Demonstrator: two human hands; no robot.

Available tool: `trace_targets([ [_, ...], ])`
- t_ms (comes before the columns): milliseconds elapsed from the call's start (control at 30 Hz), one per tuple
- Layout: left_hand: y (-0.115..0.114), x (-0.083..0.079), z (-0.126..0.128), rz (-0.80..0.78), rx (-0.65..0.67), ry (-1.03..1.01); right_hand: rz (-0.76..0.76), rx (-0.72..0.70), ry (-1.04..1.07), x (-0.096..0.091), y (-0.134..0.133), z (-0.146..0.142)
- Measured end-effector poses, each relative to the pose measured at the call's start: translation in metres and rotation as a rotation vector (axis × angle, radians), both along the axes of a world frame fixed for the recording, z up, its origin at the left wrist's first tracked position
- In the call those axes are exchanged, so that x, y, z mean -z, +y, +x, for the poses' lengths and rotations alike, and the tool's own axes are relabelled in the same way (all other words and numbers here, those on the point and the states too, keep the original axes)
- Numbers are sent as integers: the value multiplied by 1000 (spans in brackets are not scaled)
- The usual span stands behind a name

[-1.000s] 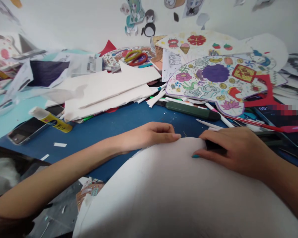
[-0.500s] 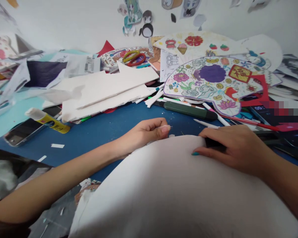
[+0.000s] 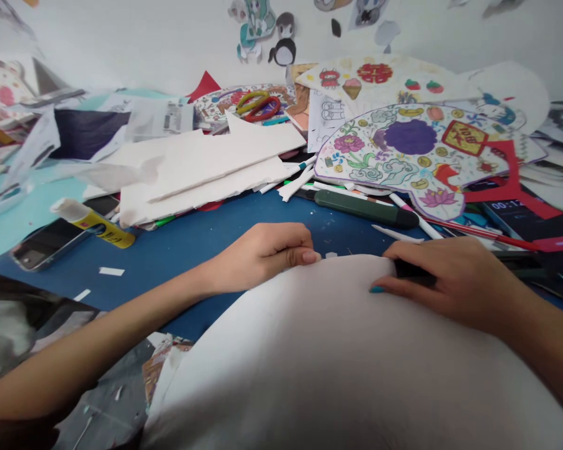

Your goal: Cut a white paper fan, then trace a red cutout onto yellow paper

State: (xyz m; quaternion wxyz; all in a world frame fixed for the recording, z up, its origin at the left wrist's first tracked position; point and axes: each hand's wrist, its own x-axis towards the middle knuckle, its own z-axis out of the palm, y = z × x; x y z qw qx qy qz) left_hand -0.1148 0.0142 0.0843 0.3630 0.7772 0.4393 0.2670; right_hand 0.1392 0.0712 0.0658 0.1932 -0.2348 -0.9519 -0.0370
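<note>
1. Your left hand (image 3: 263,255) is curled closed at the top edge of the large white sheet (image 3: 338,356), with its fingertips just touching that edge. You cannot tell from this view whether the fingers pinch anything small. Curled this way, the hand seems placed for fine work at the edge rather than for bearing down.
2. Your right hand (image 3: 450,284) lies over the same edge, fingers stretched forward and a teal-painted fingernail (image 3: 376,289) on the sheet. A dark object (image 3: 415,269) shows under the hand, but you cannot tell what it is or whether the hand grips it. The hand's spread suggests it is steadying the sheet.
3. The white sheet fills the foreground, right in front of you. Its rounded edge overlaps the dark blue mat (image 3: 216,228), and both forearms lie along it, which probably helps keep it from sliding.
4. A small white scrap (image 3: 331,255) sits just beyond your left fingertips.
5. Beyond your hands, a green marker (image 3: 366,209) lies near a stack of white board offcuts (image 3: 201,172) and a coloured paper fan (image 3: 403,153). All sit pushed back, apparently leaving the front of the surface (image 3: 75,278) for the sheet.
6. A glue stick (image 3: 94,223) lies across a smartphone (image 3: 32,253), off to your left.
</note>
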Motion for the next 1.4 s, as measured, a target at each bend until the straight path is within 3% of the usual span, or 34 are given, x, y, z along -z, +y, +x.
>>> trace_targets([
  [167,-6,11,-3,329,53,52,-75,-42,-11,-3,-4,-1],
  [267,-7,15,-3,367,62,-34,-114,-50,-16,-6,-5,-1],
  [333,-10,16,2,258,19,-160,-111,-59,2,-7,-5,-1],
  [467,-15,20,17,-110,-121,-515,-74,-48,41,-8,-3,4],
  [567,-12,20,23,-255,-163,-679,-77,-32,59,-9,-2,7],
  [633,-7,15,22,-338,-100,-659,-90,-24,60,-9,-3,7],
  [733,1,2,14,-458,11,-444,-109,-26,38,-10,-4,6],
  [900,5,-16,8,-474,56,-229,-113,-24,10,-10,-4,3],
  [1033,3,-17,10,-525,50,-251,-120,-22,-7,-8,-3,4],
  [1200,-3,-6,25,-693,-106,-556,-83,24,6,-6,-1,6],
  [1267,-3,-1,29,-625,-159,-661,-95,39,7,-6,-1,6],
  [1400,8,4,16,-208,-258,-819,-142,71,-84,-4,0,4],
])
